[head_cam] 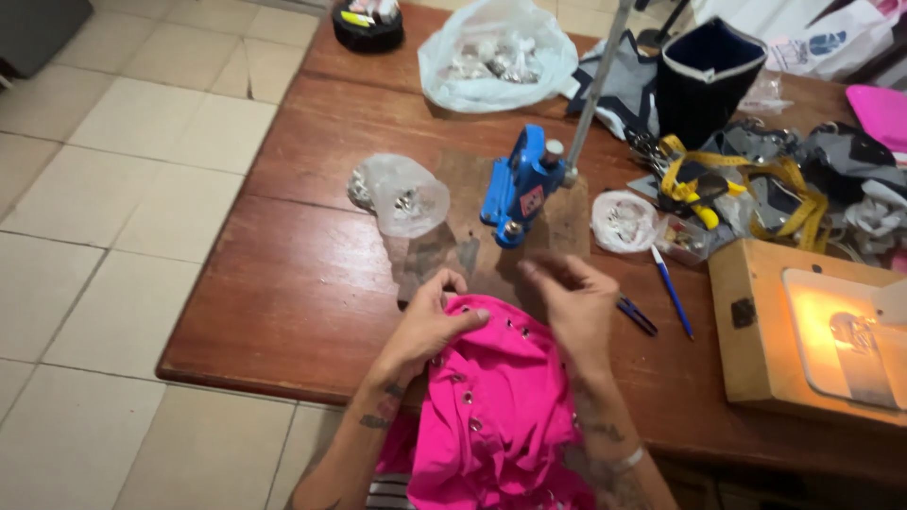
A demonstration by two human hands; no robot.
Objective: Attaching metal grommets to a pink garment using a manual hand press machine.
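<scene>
A bright pink garment (501, 397) with several metal eyelets lies over the near edge of the wooden table (293, 283). My left hand (430, 321) grips its top edge with curled fingers. My right hand (572, 297) hovers just above the cloth's far edge, fingertips pinched together; whether they hold anything small is unclear. A blue hand press (520, 189) with a long metal lever stands on a worn board just beyond both hands.
A clear bag of metal parts (402, 194) lies left of the press, with a small white dish (624, 222) and a blue pen (673, 293) to its right. A lit wooden box (812, 326) sits at right. Fabric, yellow tape and bags crowd the back.
</scene>
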